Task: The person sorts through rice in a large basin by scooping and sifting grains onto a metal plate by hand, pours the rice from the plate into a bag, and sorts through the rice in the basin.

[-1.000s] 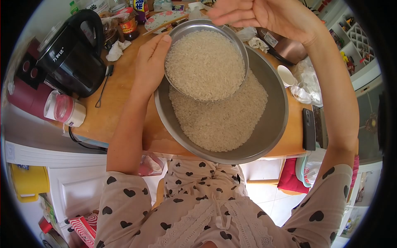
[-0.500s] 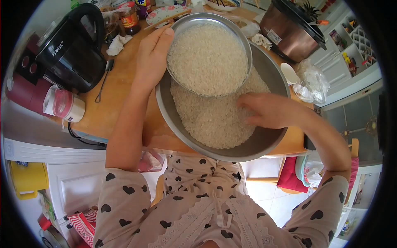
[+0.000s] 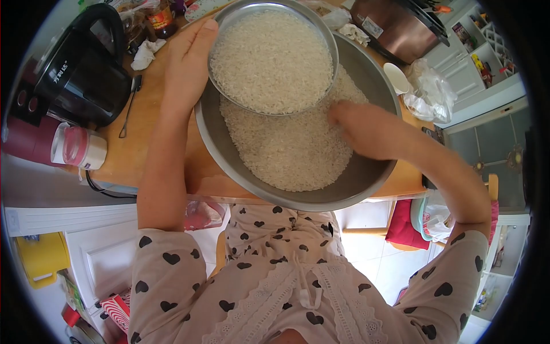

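My left hand grips the left rim of a smaller metal bowl, its thumb on top of the edge. White rice fills that bowl, which is held over the back of a large grey metal basin. More rice lies heaped in the basin. Over the right side of this heap is my right hand, its fingers curled together and pointing down at the rice. Blur and the hand itself hide what the fingertips hold, if anything.
A black kettle, a glass jar and a long-handled spoon are on the left. At the right stand a rice cooker, a white cup and a clear plastic bag.
My right hand has come down from above the bowl to the rice in the basin, and its fingers have curled in. My left hand still holds the bowl. The view has shifted slightly.
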`<state>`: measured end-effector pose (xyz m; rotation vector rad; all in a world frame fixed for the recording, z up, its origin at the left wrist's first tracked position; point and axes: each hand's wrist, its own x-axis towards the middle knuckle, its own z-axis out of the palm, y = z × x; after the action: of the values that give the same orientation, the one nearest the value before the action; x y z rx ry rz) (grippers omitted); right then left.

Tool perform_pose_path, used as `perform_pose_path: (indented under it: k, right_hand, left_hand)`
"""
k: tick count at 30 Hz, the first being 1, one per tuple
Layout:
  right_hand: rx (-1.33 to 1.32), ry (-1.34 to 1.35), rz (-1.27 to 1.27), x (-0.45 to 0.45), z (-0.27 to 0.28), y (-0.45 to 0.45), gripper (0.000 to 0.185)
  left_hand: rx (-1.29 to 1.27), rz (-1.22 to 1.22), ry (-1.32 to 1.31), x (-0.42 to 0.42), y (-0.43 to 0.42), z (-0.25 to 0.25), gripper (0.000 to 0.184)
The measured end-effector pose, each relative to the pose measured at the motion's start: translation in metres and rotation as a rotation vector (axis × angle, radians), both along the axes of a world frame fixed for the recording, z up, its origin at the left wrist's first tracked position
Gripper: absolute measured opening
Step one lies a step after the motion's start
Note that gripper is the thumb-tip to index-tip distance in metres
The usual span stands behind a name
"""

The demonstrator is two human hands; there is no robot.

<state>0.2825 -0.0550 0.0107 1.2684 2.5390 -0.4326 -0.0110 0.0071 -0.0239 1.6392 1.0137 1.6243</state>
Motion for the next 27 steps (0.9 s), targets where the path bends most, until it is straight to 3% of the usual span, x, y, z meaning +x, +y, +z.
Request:
perform_pose_path:
  k: [4, 7, 10, 13, 19, 22, 25, 27]
  right_hand:
    - [-0.418, 0.149, 0.026, -0.019, 0.017, -0.017, 0.025]
    - [-0.243, 0.242, -0.074, -0.016, 0.021, -0.007, 0.024]
    - [-0.114, 0.121, -0.07, -0.01, 0.012, 0.001, 0.025]
    - [-0.182, 0.013, -0.154, -0.02, 0.007, -0.006, 0.031]
    - [-0.334, 0.127, -0.071, -0.042, 0.01, -0.03, 0.047]
    - [-0.545, 0.238, -0.062, -0.048, 0.007, -0.023, 0.043]
    - [-1.156, 0.534, -0.35, -0.044, -0.004, -0.012, 0.032]
    - [-1.29, 0.627, -0.381, -0.042, 0.008, -0.01, 0.025]
  left_hand:
    - [-0.017, 0.014, -0.02, 0.002, -0.004, 0.003, 0.037]
    - [-0.031, 0.008, -0.017, 0.002, -0.004, 0.002, 0.037]
    - [-0.008, 0.005, 0.007, 0.0, -0.002, 0.002, 0.037]
    - [-0.007, 0.001, 0.016, -0.002, -0.001, 0.001, 0.037]
    - [-0.027, 0.014, 0.005, 0.002, -0.004, 0.004, 0.037]
    - [-0.028, 0.036, 0.024, 0.0, -0.004, 0.004, 0.037]
    - [-0.034, -0.006, -0.002, 0.002, -0.005, 0.004, 0.038]
    - [-0.039, -0.033, -0.029, 0.003, -0.005, 0.004, 0.038]
